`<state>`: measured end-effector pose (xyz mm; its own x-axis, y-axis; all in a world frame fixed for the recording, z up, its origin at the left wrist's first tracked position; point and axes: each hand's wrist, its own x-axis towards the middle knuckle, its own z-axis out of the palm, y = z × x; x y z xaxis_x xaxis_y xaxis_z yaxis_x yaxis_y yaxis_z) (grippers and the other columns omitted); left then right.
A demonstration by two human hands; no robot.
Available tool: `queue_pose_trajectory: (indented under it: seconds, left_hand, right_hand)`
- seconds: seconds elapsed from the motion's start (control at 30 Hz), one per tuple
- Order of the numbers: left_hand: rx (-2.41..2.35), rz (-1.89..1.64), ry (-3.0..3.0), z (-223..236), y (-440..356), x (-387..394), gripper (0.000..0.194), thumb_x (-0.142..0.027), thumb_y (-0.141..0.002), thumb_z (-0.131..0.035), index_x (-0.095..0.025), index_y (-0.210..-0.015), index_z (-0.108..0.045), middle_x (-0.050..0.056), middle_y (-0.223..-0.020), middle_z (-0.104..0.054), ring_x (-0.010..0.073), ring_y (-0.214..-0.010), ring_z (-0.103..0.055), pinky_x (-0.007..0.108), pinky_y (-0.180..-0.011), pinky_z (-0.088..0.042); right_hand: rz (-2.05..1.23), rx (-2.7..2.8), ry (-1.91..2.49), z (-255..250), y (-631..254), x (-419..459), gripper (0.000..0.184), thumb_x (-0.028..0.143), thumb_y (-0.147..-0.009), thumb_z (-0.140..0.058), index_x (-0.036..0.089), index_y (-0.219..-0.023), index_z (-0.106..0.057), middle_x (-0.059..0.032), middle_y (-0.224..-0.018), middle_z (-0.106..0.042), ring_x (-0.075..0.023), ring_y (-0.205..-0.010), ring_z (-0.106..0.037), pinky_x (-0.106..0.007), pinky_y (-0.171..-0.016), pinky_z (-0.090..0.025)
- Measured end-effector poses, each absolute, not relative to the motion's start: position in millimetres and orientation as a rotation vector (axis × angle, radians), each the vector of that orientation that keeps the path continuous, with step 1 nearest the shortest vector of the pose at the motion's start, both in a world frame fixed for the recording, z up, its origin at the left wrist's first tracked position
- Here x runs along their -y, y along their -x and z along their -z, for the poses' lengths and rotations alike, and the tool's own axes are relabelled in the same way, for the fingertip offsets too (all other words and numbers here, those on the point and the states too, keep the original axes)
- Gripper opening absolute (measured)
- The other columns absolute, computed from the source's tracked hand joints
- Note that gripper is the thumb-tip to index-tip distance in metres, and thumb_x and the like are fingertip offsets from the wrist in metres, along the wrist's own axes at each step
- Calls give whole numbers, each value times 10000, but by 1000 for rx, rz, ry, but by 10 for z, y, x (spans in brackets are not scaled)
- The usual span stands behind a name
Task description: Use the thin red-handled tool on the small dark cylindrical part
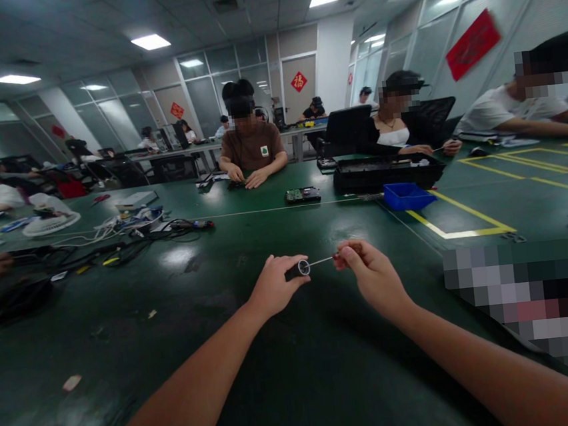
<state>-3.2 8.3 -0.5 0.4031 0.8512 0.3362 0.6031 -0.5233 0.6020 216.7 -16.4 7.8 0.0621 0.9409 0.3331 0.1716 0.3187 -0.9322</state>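
Note:
My left hand [275, 282] is closed around a small dark cylinder with a pale ring end [300, 268], held just above the green table [185, 330]. My right hand [367, 268] pinches the far end of a thin pale strip or wire [321, 260] that runs from the ring to its fingertips. Both hands hover over the middle of the table, a short gap apart.
A blue bin [405, 196] and a black tray [385, 171] sit ahead on the right beside yellow floor-style tape lines [460, 219]. A tangle of cables [116, 246] lies to the left. A circuit board [302, 195] lies ahead. Other people sit across and at both sides.

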Motion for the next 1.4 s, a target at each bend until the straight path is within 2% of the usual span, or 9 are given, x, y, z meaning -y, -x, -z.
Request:
queue_pose_trajectory:
  seconds: [0.2, 0.43, 0.6, 0.77, 0.9, 1.0, 1.17, 1.3, 1.4]
  left_hand:
    - [-1255, -880, -2267, 3, 30, -73, 382, -308, -847, -728, -278, -1220, -653, 21, -1149, -714, 239, -1078, -622, 571, -1151, -247]
    - [-1271, -888, -2242, 5, 35, -77, 374, -285, -854, -714, -279, -1223, -653, 30, -1169, -710, 240, -1107, -622, 572, -1155, -241]
    - [-1254, -883, -2255, 38, 34, -90, 384, -298, -847, -724, -284, -1224, -653, 28, -1172, -710, 239, -1109, -622, 564, -1156, -250]
    - [-1275, -866, -2258, 30, 38, -80, 377, -320, -866, -699, -297, -1238, -645, 29, -1174, -707, 242, -1106, -625, 573, -1153, -250]
    - [-1274, -849, -2265, 14, 31, -72, 374, -325, -864, -702, -293, -1233, -647, 28, -1180, -705, 241, -1119, -619, 573, -1154, -248]
    - [-1276, -838, -2257, 6, 15, -64, 371, -334, -865, -699, -290, -1230, -649, 31, -1162, -709, 244, -1106, -622, 588, -1157, -231]
    - [-1303, -876, -2236, -30, 12, -48, 388, -317, -862, -700, -277, -1243, -639, 43, -1187, -697, 252, -1132, -612, 582, -1165, -232]
    - [-1256, -875, -2318, -68, 34, -43, 378, -319, -891, -667, -299, -1266, -618, 32, -1261, -670, 237, -1210, -575, 575, -1191, -169]
    - [-1287, -830, -2312, -70, 45, -54, 373, -314, -895, -662, -295, -1266, -620, 35, -1260, -670, 242, -1219, -568, 581, -1187, -169]
  right_hand:
    - [-607, 1586, 1308, -217, -2179, 242, 308, 502, -896, -599, 207, -898, -688, -29, -710, -695, -208, -679, -666, -358, -666, -503]
    - [-612, 1688, 1227, -186, -2182, 276, 240, 387, -954, -512, 227, -1073, -644, -51, -938, -725, -219, -859, -688, -359, -754, -512]
    - [-582, 1657, 1366, -199, -2161, 279, 386, 488, -995, -385, 223, -971, -665, 4, -617, -590, -196, -587, -595, -330, -570, -438]
    - [-639, 1651, 1313, -154, -2180, 270, 322, 399, -1000, -385, 249, -1191, -596, -14, -780, -638, -208, -719, -620, -332, -627, -466]
    - [-648, 1648, 1312, -120, -2174, 272, 333, 447, -1003, -383, 246, -1139, -612, -24, -782, -635, -213, -721, -614, -363, -676, -485]
    - [-645, 1550, 1279, -117, -2149, 267, 298, 440, -968, -465, 233, -1158, -566, -52, -894, -666, -231, -811, -636, -398, -747, -502]
    - [-901, 1279, 1171, -128, -2128, 190, 275, 470, -884, -603, 213, -981, -615, -66, -886, -673, -235, -843, -646, -444, -853, -523]
    - [-1285, 1003, 1033, -112, -2173, 79, 259, 480, -851, -618, 224, -810, -603, -37, -714, -618, -211, -661, -621, -470, -783, -577]
    - [-1214, 981, 1030, -80, -2201, 33, 235, 457, -832, -658, 229, -799, -614, -32, -722, -616, -201, -664, -615, -449, -768, -586]
